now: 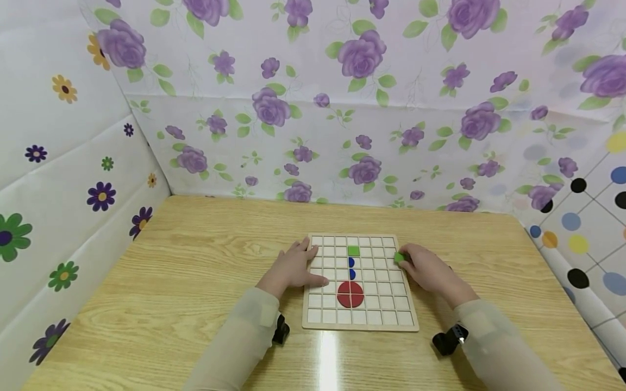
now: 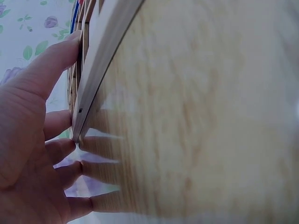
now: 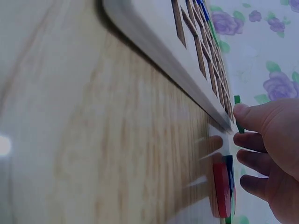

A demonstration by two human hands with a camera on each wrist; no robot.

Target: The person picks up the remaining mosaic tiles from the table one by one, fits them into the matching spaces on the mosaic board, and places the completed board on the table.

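Green piece (image 1: 399,257), head view: at the right rim of the gridded board (image 1: 360,327), pinched in the grip of the right hand (image 1: 425,267); whether it touches the rim cannot be told. Right forearm enters from lower right, wrist angled inward; the back of the hand conceals most of the fingers. Left hand (image 1: 292,267) at the board's left edge, grip spread, thumb over the grid, fingers pointing toward the far corner. Seated in cells: one green square (image 1: 354,251), two blue half-discs (image 1: 351,263), four red quarters (image 1: 344,300) forming a disc. Both sleeves cut off by the lower border.

Left wrist view: thumb reaches over the rim; the other fingers stand apart near the corner, above their reflections in the table (image 2: 187,116). Board very oblique and cut off at top; pieces reduced to slivers of red and blue.

Right wrist view: thumb presses the green piece, seen edge-on; opposing fingertip partly hidden. Remaining fingers bent, below them a red piece (image 3: 221,189) and a blue piece (image 3: 229,163), overlapping, exact shapes unclear.
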